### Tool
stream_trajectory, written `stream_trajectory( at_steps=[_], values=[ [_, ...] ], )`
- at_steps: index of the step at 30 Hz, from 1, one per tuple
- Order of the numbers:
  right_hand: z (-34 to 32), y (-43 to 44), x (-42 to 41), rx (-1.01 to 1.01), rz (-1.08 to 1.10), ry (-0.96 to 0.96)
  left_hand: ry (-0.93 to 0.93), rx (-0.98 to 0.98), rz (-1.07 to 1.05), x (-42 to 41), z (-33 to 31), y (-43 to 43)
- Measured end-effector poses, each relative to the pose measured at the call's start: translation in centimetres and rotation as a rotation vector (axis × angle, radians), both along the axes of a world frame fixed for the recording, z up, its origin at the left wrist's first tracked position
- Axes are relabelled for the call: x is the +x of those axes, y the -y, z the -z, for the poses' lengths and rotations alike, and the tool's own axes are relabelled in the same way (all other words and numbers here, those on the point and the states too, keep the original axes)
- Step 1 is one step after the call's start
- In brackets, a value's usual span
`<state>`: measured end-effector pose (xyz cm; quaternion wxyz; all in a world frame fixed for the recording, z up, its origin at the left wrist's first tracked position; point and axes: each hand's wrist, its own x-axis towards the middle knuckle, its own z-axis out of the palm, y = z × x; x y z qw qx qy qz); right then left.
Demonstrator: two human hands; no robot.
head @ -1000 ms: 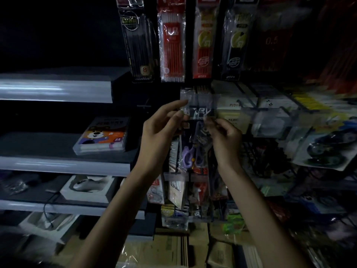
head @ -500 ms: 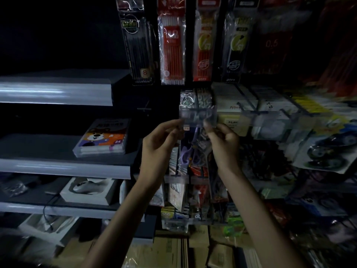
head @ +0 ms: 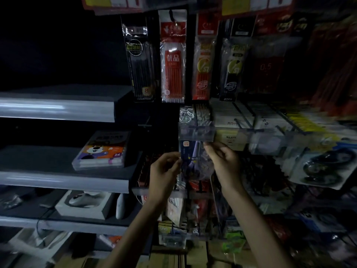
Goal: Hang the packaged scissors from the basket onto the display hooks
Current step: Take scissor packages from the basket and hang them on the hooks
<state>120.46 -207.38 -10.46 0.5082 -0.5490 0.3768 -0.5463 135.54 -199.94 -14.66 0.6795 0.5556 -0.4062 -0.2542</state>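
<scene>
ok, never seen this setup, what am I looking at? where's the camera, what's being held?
No robot here: these are a person's two bare hands, filmed by one wide camera worn on the head, looking forward and down at a dim shop display. The left hand and right hand each pinch a side of a scissors pack, held just under a clear price tag. Whether it is hung yet is too dark to tell. Pen packs hang above. On the shelf to the left lies a marker box.

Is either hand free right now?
No, the left hand and the right hand both pinch the scissors pack by its side edges.
</scene>
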Motion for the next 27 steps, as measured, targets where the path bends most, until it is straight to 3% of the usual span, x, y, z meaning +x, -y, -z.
stream_trajectory(
  at_steps=[13, 27],
  values=[
    [3.3, -3.1, -1.4, -0.150, 0.063, -0.337, 0.093, -0.097, -0.085, -0.6, 1.4, -0.1],
    [2.7, 0.6, 1.1, -0.106, 0.118, -0.363, 0.155, -0.063, -0.120, 0.0, 0.7, 2.5]
  ],
)
